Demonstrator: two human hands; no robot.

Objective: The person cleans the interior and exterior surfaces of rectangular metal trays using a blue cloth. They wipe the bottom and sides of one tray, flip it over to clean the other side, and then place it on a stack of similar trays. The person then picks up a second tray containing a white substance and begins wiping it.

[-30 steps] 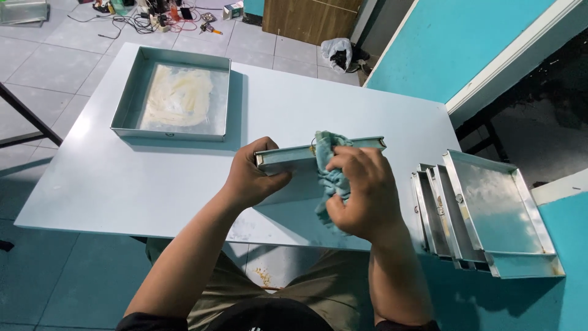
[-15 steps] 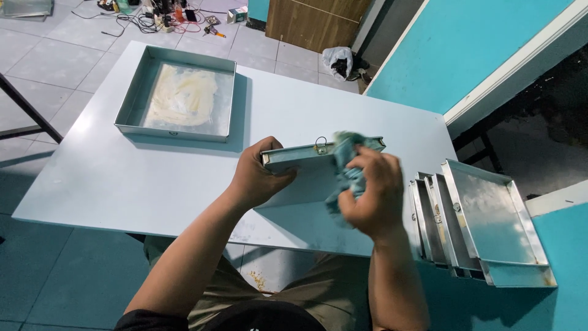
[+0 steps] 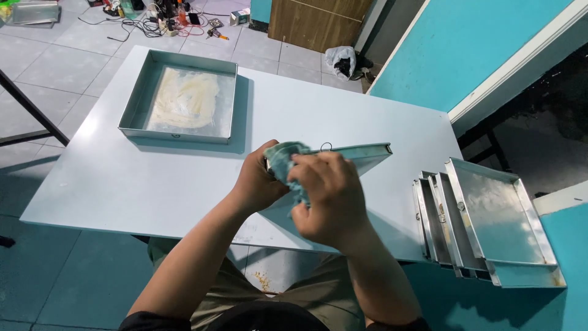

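Right hand (image 3: 327,199): we saw it closed around a bluish cloth (image 3: 286,160), pressing it on the tray.
Left hand (image 3: 260,181): gripped the tilted metal tray (image 3: 361,156) above the table (image 3: 110,178).
Right side: stacked trays (image 3: 484,224).
Far left: a greased pan (image 3: 184,98).

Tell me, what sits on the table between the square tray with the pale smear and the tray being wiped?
Nothing: in the head view, only bare white table lies between the smeared square tray and the held tray.
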